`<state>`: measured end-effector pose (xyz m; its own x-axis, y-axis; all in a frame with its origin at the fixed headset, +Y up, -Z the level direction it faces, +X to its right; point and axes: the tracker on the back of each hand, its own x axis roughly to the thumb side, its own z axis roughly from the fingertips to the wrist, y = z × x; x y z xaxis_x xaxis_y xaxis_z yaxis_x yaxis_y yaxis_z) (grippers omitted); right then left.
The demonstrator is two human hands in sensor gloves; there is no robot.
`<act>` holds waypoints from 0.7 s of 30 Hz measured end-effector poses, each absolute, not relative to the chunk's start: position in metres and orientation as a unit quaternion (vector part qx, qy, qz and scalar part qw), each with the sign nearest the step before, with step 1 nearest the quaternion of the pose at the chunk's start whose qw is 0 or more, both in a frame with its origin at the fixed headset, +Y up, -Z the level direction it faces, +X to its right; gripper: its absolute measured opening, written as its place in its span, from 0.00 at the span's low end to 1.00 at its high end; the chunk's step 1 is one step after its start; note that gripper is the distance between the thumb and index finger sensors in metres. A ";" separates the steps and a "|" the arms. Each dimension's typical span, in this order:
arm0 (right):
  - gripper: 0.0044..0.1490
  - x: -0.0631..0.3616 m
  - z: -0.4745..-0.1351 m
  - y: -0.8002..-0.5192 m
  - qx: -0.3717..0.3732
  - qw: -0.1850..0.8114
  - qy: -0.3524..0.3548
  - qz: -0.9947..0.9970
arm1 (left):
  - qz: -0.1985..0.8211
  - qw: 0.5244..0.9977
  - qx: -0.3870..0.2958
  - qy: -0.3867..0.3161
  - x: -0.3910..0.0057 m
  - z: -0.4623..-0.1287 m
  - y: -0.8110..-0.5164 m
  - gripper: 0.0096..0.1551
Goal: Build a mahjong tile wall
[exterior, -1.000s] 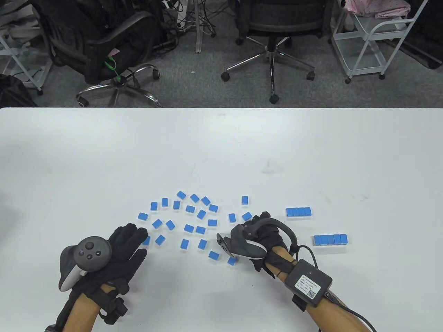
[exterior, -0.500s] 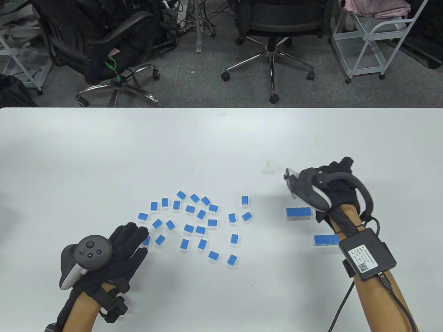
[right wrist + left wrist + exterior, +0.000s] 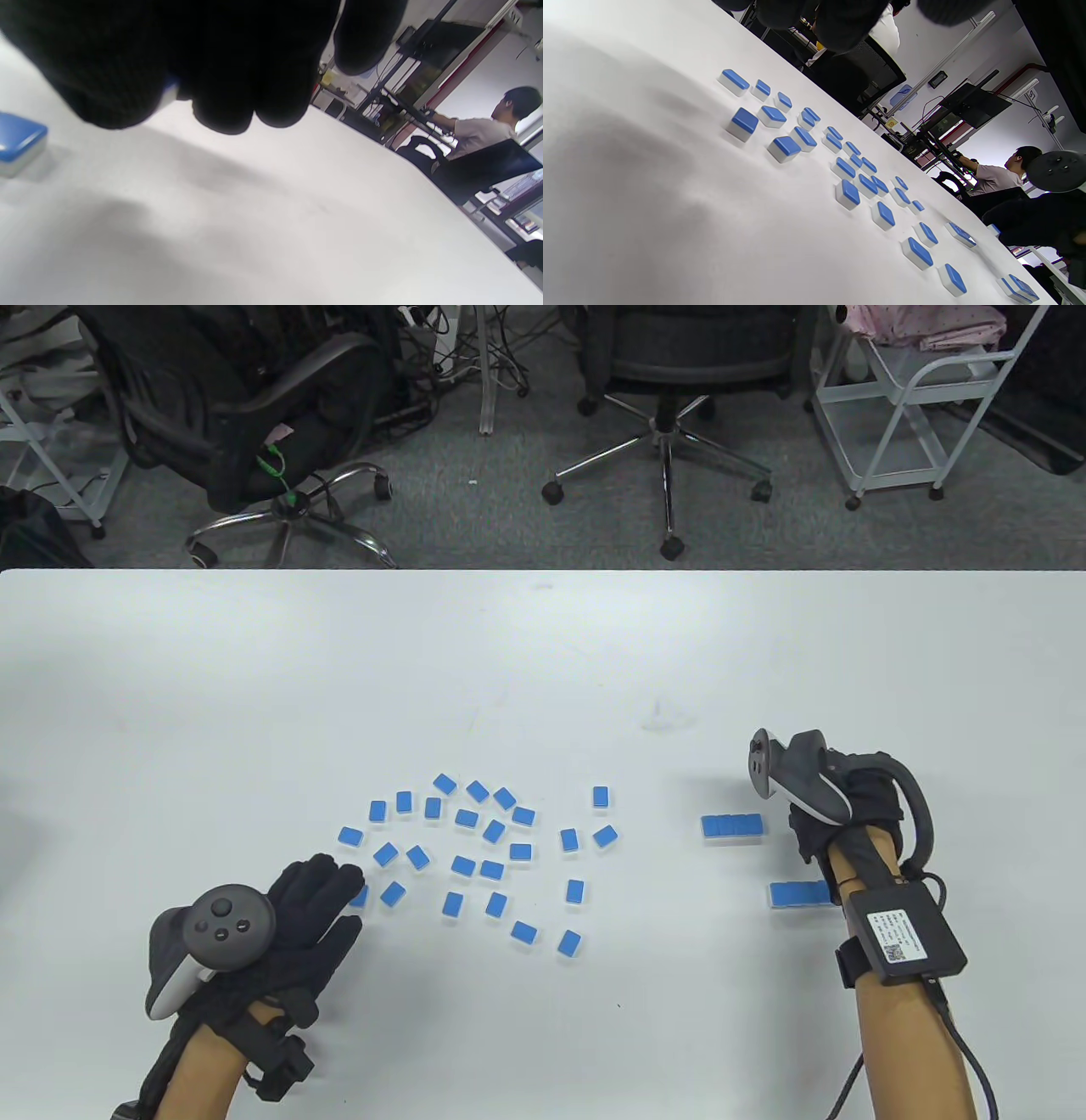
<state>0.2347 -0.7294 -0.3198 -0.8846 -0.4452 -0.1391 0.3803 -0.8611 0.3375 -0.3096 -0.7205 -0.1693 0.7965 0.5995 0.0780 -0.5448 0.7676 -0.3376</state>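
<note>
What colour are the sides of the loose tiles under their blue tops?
White, seen best in the left wrist view on the loose tiles.

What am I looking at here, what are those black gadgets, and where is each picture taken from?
Those are a person's two hands in black sensor gloves, each with a tracker strapped to its back.

The wide picture looks down at the white table; the other two come from cameras on the wrists.

The left hand rests flat and open beside loose blue mahjong tiles.

The right hand sits by two short tile rows, its fingers curled; a sliver of blue between them in the right wrist view suggests a tile, but I cannot be sure.
</note>
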 end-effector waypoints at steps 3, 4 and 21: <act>0.35 0.229 -0.320 -0.740 0.100 0.230 -0.165 -0.954 | 0.306 0.935 -0.154 -0.090 -0.309 -0.169 -0.720 0.41; 0.35 0.226 -0.321 -0.744 0.096 0.236 -0.167 -0.952 | 0.306 0.935 -0.156 -0.090 -0.309 -0.169 -0.721 0.41; 0.35 0.210 -0.319 -0.761 0.073 0.279 -0.166 -0.943 | 0.304 0.935 -0.159 -0.091 -0.309 -0.169 -0.720 0.41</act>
